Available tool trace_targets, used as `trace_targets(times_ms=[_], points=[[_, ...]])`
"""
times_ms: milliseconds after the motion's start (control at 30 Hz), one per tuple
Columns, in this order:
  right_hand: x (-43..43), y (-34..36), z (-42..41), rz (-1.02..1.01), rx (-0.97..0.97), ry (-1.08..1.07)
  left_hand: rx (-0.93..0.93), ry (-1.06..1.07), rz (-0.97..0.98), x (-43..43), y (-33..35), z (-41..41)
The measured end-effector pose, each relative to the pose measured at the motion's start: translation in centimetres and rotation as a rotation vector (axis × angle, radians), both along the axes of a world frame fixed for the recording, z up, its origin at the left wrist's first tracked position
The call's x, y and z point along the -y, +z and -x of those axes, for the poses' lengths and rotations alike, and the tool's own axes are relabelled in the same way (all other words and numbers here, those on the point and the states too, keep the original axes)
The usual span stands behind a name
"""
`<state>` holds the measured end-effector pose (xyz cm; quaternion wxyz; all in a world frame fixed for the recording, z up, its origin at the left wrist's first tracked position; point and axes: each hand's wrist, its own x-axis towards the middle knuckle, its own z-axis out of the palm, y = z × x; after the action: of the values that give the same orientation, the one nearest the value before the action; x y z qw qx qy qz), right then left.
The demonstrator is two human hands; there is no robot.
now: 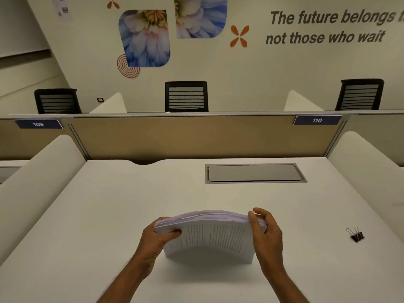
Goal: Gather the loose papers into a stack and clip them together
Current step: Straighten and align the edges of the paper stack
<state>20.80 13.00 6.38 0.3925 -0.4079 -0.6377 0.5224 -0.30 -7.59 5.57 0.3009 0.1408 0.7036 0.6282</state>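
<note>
We hold the paper stack [209, 235] on edge on the desk [109, 204], left hand [156, 239] and right hand [265, 230] each pinching a side. It bows, so it looks floppy; we would grip near the top edge for the binder clip [356, 235], lying apart to the right.

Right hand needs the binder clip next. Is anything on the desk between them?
Nothing visible does. Only bare desk lies between the right hand and the binder clip off to its right. That hand and the left hand both grip the paper stack, so it would have to let go first.
</note>
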Motion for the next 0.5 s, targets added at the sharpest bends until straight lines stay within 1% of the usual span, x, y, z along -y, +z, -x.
trace_targets(times_ms=[67,200,300,400,500], points=[[0.0,0.1,-0.3,0.040,0.001,0.068,0.006,-0.003,0.004,-0.1,0.1,0.1],[-1.2,-0.7,-2.5,0.197,-0.016,0.264,0.013,-0.021,0.061,0.1,-0.1,0.5],[-2.4,-2.1,-3.2,0.260,0.044,0.433,0.051,-0.030,0.080,0.0,-0.4,0.6],[-2.3,-2.9,-2.0,0.304,0.067,0.400,0.064,-0.026,0.060,-0.7,-0.2,0.4],[-2.4,-2.8,-1.3,0.297,-0.021,0.310,0.044,0.000,0.010,-0.8,0.3,0.9]])
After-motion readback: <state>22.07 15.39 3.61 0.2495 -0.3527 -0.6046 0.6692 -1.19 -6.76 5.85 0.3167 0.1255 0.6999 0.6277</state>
